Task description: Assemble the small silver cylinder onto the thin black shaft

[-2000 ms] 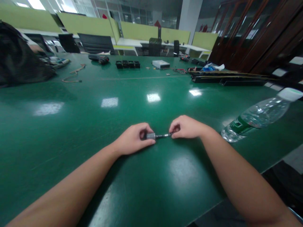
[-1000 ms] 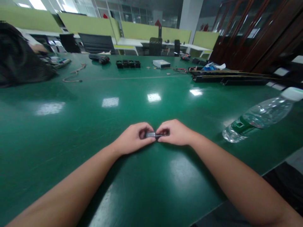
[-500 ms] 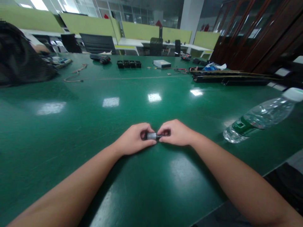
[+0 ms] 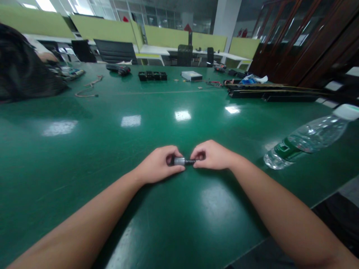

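Note:
A small silver-grey cylinder (image 4: 179, 161) with a dark end lies in the fingers of my left hand (image 4: 160, 164), thumb and forefinger curled round it. From its right side a thin dark rod (image 4: 189, 162) points to my right hand (image 4: 213, 156). The thumb and fingertips of that hand are pinched on the rod's far end, which they partly hide. Both hands are low over the green table (image 4: 151, 213), a small gap between them. The exact kind of the piece is too small to tell.
A clear plastic bottle (image 4: 307, 136) with a white cap and green label is at the right. Farther back are black blocks (image 4: 153, 76), a pale box (image 4: 192, 76), dark long strips (image 4: 269, 91) and a cable (image 4: 89, 86). A dark bag-like shape (image 4: 25, 71) fills the left edge.
My right hand has slid slightly to the right, away from the cylinder, so more of the dark rod shows. My left hand stays in place round the cylinder.

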A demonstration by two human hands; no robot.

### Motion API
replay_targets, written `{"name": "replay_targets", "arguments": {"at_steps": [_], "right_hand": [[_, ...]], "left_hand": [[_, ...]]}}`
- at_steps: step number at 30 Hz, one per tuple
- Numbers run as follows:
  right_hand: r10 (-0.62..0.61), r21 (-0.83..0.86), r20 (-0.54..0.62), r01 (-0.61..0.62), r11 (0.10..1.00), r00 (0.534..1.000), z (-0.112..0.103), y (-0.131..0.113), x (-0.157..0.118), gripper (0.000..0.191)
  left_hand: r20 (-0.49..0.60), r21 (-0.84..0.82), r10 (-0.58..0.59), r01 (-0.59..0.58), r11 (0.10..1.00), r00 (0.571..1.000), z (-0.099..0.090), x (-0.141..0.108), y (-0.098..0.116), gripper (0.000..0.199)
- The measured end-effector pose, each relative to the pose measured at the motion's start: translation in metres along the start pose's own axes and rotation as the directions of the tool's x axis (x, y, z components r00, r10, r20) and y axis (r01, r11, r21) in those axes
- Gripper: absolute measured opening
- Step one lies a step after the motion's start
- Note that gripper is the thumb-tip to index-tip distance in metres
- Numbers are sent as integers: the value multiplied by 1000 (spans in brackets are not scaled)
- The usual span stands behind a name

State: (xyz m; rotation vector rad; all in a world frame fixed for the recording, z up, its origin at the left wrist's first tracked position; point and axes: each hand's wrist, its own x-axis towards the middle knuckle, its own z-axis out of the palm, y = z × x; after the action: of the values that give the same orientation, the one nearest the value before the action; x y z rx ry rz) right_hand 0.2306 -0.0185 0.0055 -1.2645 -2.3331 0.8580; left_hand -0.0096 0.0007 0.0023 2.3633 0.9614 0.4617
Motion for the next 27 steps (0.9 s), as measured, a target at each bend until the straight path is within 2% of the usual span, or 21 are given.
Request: {"name": "replay_targets", "arguments": {"at_steps": [27], "right_hand": [[141, 26, 140, -146, 989, 980, -24, 7, -10, 22]], "left_hand": [[2, 2, -8, 8, 1000, 1000, -2, -1, 1, 26]]}}
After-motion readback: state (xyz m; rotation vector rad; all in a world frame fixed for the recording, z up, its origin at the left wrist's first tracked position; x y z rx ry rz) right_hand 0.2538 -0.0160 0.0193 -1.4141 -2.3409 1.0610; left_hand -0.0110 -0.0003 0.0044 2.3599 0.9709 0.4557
